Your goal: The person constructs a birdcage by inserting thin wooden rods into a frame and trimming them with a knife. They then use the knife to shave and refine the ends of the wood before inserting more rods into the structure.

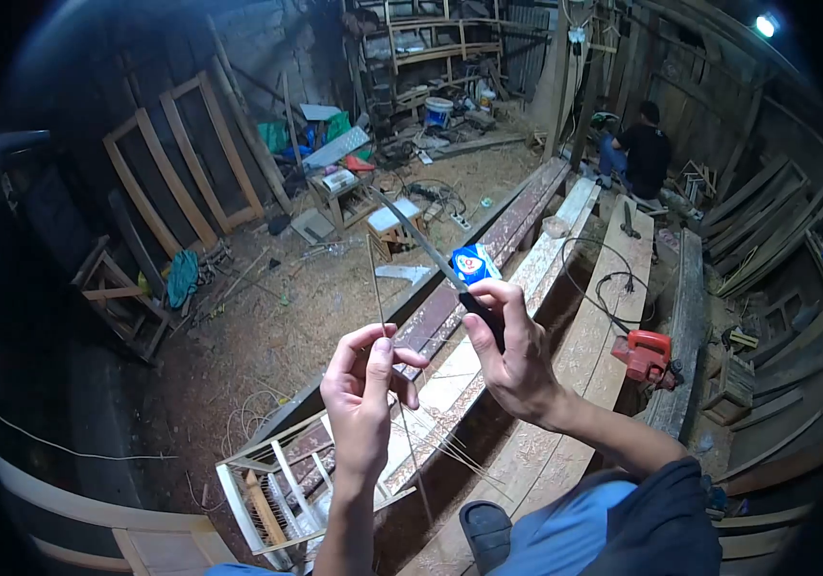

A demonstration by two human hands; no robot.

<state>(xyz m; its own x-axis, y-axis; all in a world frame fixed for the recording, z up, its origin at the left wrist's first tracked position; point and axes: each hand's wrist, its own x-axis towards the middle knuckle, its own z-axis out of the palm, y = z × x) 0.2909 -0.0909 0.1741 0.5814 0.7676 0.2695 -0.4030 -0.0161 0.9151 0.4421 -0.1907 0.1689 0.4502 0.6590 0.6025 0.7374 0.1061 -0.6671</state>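
My left hand (362, 394) pinches a thin bamboo-like strip (377, 278) between thumb and fingers. The strip runs upward past the fingertips and its lower end hangs below the hand. In my right hand (519, 360) is a knife, its black handle (482, 319) wrapped by the fingers. The narrow blade (421, 240) points up and left, apart from the strip. Several more thin strips (464, 459) fan out over the planks below my hands. Beyond the right hand, a blue and white packet (472, 263) lies on the planks.
Long planks (565, 446) strewn with shavings stretch ahead. A red power tool (644, 355) with a black cable sits at right, a hammer (629, 221) farther off. A small slatted wooden frame (267, 504) stands lower left. Another person (644, 154) crouches at the back right.
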